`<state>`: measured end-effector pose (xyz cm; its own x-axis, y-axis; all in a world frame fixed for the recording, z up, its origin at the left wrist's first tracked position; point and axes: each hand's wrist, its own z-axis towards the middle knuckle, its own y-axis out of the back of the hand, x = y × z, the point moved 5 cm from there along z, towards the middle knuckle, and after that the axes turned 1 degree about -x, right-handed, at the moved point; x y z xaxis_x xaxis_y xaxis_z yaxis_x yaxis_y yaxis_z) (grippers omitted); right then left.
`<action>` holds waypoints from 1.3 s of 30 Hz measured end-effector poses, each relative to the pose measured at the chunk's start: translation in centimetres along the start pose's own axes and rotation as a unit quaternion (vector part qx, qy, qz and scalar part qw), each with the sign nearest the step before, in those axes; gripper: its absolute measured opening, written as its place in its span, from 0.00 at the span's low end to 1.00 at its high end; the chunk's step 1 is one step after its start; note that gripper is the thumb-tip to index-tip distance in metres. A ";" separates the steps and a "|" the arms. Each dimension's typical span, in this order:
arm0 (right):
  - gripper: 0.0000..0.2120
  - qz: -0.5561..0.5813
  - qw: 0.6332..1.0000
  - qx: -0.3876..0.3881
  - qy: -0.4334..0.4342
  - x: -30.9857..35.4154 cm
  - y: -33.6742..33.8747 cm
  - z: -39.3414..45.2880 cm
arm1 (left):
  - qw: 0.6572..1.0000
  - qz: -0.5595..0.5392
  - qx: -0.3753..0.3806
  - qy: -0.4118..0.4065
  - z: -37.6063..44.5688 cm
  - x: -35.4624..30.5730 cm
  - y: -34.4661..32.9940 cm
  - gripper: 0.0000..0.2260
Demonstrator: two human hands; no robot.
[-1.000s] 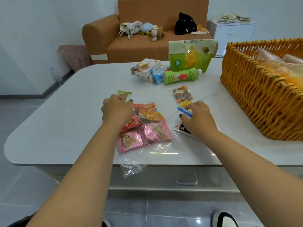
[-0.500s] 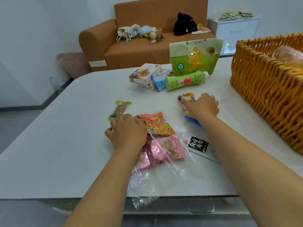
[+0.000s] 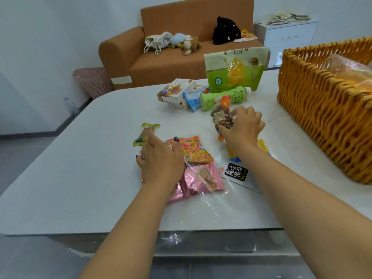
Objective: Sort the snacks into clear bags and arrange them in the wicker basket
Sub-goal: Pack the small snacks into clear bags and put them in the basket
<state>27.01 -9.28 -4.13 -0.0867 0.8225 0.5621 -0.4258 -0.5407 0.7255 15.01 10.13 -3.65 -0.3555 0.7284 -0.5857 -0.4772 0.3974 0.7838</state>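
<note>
Fingers of the right hand (image 3: 242, 128) curled round a small brown snack pack (image 3: 222, 117), lifted just off the table (image 3: 84, 158), prob next for bagging. Left hand (image 3: 161, 160) lies flat, fingers straight, pressing the clear bag (image 3: 201, 174), likely pinning it so the mouth stays put. Inside the bag: orange pack (image 3: 196, 151) and pink packs (image 3: 203, 178). Beside the bag a black-label sachet (image 3: 236, 171); a green-tipped snack (image 3: 147, 131) by the left fingertips. Farther back: boxes, green bottle (image 3: 225, 97), green pouch (image 3: 235, 69). Wicker basket (image 3: 322, 109) on the right, cut off by frame edge; bagged stuff inside too blurry to ID. Bag mouth hidden under the left hand.
</note>
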 end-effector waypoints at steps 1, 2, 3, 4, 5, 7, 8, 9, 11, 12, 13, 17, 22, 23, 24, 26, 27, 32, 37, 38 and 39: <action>0.18 0.052 0.998 -0.023 0.036 0.5 0.5 -0.4 | 1.000 -0.009 0.000 -0.007 -0.5 -0.3 0.2 0.27; 0.13 0.117 0.990 -0.045 0.065 0.8 1.0 -0.8 | 1.000 -0.015 0.001 -0.019 -1.0 -0.6 0.4 0.28; 0.10 0.190 0.977 -0.061 0.078 1.2 1.8 -1.2 | 0.999 -0.021 0.005 -0.034 -1.6 -0.9 0.6 0.29; 0.09 0.258 0.961 -0.066 0.069 1.6 2.6 -1.6 | 0.998 -0.027 0.016 -0.052 -2.1 -1.3 0.9 0.30; 0.09 0.311 0.948 -0.056 0.045 1.9 3.3 -2.0 | 0.996 -0.034 0.033 -0.069 -2.8 -1.6 1.3 0.32; 0.09 0.364 0.931 -0.026 0.004 2.6 4.7 -2.8 | 0.990 -0.036 0.092 -0.103 -4.5 -1.9 1.9 0.34; 0.09 0.371 0.928 -0.016 -0.005 3.0 5.5 -3.2 | 0.983 -0.034 0.133 -0.124 -5.6 -1.9 2.1 0.35; 0.09 0.382 0.924 -0.006 -0.014 3.5 6.5 -3.8 | 0.973 -0.032 0.176 -0.149 -6.9 -2.0 2.4 0.36; 0.08 0.430 0.901 0.032 -0.049 4.4 8.6 -5.2 | 0.948 -0.027 0.249 -0.197 -9.8 -2.2 3.4 0.38; 0.07 0.459 0.883 0.060 -0.074 4.6 9.5 -6.2 | 0.938 -0.015 0.269 -0.217 -11.3 -2.2 4.0 0.38; 0.05 0.483 0.866 0.084 -0.100 4.6 10.3 -7.4 | 0.932 0.002 0.277 -0.234 -12.6 -2.1 4.6 0.38; 0.03 0.441 0.863 0.135 -0.205 2.1 12.9 -13.5 | 0.926 0.107 0.273 -0.238 -16.0 0.3 6.1 0.39; 0.05 0.374 0.837 0.323 -0.233 0.6 14.6 -19.4 | 0.939 0.222 0.155 -0.213 -16.0 3.3 6.4 0.38; 0.05 0.356 0.832 0.354 -0.237 0.2 14.6 -20.2 | 0.939 0.221 0.120 -0.234 -15.5 3.5 6.6 0.35; 0.10 0.335 0.823 0.389 -0.244 -0.3 14.1 -20.7 | 0.939 0.215 0.076 -0.258 -15.0 3.6 6.8 0.32; 0.25 0.286 0.798 0.459 -0.265 -1.1 13.0 -22.2 | 0.932 0.221 0.021 -0.285 -14.2 3.8 7.5 0.22; 0.29 0.268 0.785 0.487 -0.273 -1.2 12.4 -22.8 | 0.929 0.225 0.002 -0.294 -14.0 3.7 7.9 0.17; 0.11 0.365 0.739 0.468 -0.320 0.2 10.1 -24.0 | 0.934 0.205 -0.044 -0.290 -13.7 3.5 9.4 0.08; 0.13 0.541 0.660 0.333 -0.402 2.2 7.5 -23.1 | 0.936 0.167 -0.076 -0.300 -13.9 2.9 10.1 0.07; 0.10 0.557 0.658 0.306 -0.403 2.4 7.4 -22.8 | 0.934 0.167 -0.080 -0.305 -13.9 2.8 10.3 0.08; 0.07 0.570 0.658 0.288 -0.400 2.8 7.4 -22.6 | 0.932 0.170 -0.081 -0.309 -13.8 2.9 10.4 0.08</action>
<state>3.27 -7.01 -6.20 0.5451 -0.4058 0.7336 -0.0629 -0.8924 -0.4469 -2.11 8.64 -0.05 -0.0003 0.9992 -0.0389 -0.5539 0.0322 0.8319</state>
